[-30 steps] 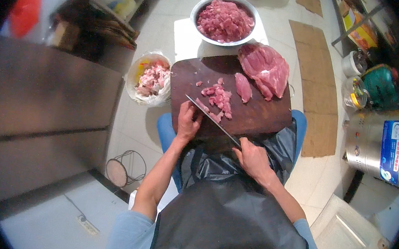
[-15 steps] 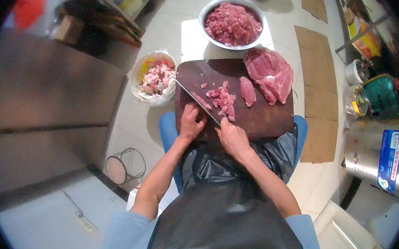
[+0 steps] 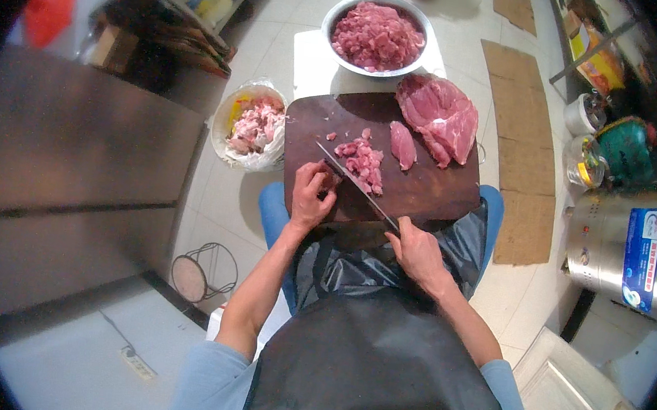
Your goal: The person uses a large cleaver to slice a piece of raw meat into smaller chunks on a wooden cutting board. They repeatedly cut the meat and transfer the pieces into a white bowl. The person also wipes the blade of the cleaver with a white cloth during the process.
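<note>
My right hand [image 3: 418, 252] is closed round the handle of a long knife [image 3: 361, 188], whose blade slants up and left across the dark cutting board [image 3: 446, 196]. Curled fingers of my left hand [image 3: 312, 197] press on a strip of meat [image 3: 331, 177], mostly hidden, beside the blade. Just right of the blade is a pile of cut meat pieces [image 3: 363, 161]. A smaller oblong chunk [image 3: 403, 145] lies farther right, next to a big slab of raw meat [image 3: 439, 121] at the board's far right corner.
Beyond the board a metal bowl [image 3: 329, 37] heaped with cut meat stands on a white surface. Left of the board, a bag-lined bin [image 3: 221, 137] holds pale trimmings. Cardboard [image 3: 528, 156] covers floor at right. A round-topped stool [image 3: 191, 279] stands lower left.
My right hand has drawn the knife back, down and to the right. My left hand has moved slightly up and left, still at the meat strip. The view has shifted a little.
</note>
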The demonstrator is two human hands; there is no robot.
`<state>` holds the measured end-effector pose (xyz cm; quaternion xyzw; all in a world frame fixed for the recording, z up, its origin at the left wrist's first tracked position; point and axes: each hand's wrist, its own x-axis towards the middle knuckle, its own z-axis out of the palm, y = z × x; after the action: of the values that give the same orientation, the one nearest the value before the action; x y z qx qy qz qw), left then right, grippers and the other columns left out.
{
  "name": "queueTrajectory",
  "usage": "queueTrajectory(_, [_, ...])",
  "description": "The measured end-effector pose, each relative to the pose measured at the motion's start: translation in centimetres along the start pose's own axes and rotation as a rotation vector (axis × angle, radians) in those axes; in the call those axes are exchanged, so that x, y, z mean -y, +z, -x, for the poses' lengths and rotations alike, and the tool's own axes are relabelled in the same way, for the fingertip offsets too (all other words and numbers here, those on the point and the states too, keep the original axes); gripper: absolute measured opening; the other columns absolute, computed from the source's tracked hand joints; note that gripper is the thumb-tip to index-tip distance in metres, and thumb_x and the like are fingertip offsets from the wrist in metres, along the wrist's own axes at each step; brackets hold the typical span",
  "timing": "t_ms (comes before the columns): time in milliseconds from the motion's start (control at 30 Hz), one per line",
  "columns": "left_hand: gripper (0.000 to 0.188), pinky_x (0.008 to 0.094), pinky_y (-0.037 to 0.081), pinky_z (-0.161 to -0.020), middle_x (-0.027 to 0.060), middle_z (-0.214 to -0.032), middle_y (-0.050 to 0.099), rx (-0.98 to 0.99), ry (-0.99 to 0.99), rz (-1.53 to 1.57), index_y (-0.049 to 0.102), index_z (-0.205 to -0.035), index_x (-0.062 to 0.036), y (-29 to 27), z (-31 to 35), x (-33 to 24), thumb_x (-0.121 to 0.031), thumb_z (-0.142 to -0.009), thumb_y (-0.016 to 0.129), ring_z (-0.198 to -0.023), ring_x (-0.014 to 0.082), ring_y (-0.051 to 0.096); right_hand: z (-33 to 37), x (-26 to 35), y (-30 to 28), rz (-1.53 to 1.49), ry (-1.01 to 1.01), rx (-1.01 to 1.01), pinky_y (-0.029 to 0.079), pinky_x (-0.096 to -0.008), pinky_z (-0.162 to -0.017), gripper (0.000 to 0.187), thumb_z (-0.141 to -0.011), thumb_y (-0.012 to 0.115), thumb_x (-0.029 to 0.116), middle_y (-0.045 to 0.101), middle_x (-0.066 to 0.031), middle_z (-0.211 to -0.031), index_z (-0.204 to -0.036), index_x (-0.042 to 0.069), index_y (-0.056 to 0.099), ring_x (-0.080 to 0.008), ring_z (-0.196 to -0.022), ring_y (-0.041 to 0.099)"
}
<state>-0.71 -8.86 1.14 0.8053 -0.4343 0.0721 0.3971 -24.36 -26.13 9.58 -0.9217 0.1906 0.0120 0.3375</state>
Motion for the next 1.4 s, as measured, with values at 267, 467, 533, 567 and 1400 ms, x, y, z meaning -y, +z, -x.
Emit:
queueTrajectory(267, [0.038,0.0458,0.052,-0.096,0.0165,-0.120,0.064,-0.007,-0.099,0.050,0.070,-0.111,0.0001,0.3,0.7,0.5,0.001,-0.073,0.079,-0.115,0.0391,0.059,1.1,2.1,-1.0,0.067,-0.060,0.024,0.059,-0.0496,-0.061,0.032,-0.099,0.071,0.027,0.070,-0.0206,-0.082,-0.100,0.001,0.052,-0.0423,-0.072,0.072])
queueTrajectory(467, [0.041,0.0456,0.052,-0.097,0.0170,-0.122,0.065,0.001,-0.124,0.097,0.071,-0.114,-0.0010,0.2,0.7,0.2,0.000,-0.075,0.078,-0.113,0.0395,0.061,-0.4,2.0,0.0,0.077,-0.023,0.096,0.060,-0.0514,-0.061,0.032,-0.097,0.071,0.026,0.071,-0.0222,-0.081,-0.101,0.001,0.052,-0.0429,-0.072,0.073])
queueTrajectory(533, [0.040,0.0457,0.052,-0.098,0.0167,-0.123,0.065,0.032,-0.090,0.083,0.071,-0.115,-0.0018,0.1,0.6,0.9,0.000,-0.075,0.078,-0.113,0.0394,0.061,-3.6,2.5,1.9,0.072,-0.037,0.090,0.060,-0.0522,-0.062,0.031,-0.098,0.071,0.026,0.072,-0.0234,-0.082,-0.102,0.000,0.053,-0.0435,-0.073,0.074])
queueTrajectory(567, [0.040,0.0457,0.052,-0.098,0.0164,-0.122,0.065,0.038,-0.069,0.075,0.071,-0.115,-0.0023,0.0,0.3,0.8,-0.001,-0.076,0.077,-0.113,0.0393,0.061,-5.9,3.1,3.2,0.072,-0.052,0.073,0.060,-0.0524,-0.062,0.031,-0.098,0.070,0.026,0.073,-0.0241,-0.082,-0.103,0.000,0.053,-0.0437,-0.074,0.074])
queueTrajectory(1400, [0.047,0.0454,0.052,-0.099,0.0193,-0.126,0.063,0.007,-0.150,0.038,0.067,-0.122,0.0000,-0.2,1.2,0.3,-0.001,-0.077,0.078,-0.118,0.0407,0.060,0.4,2.1,-0.6,0.093,-0.056,0.082,0.059,-0.0517,-0.063,0.030,-0.099,0.070,0.025,0.071,-0.0217,-0.086,-0.105,0.001,0.053,-0.0446,-0.075,0.072])
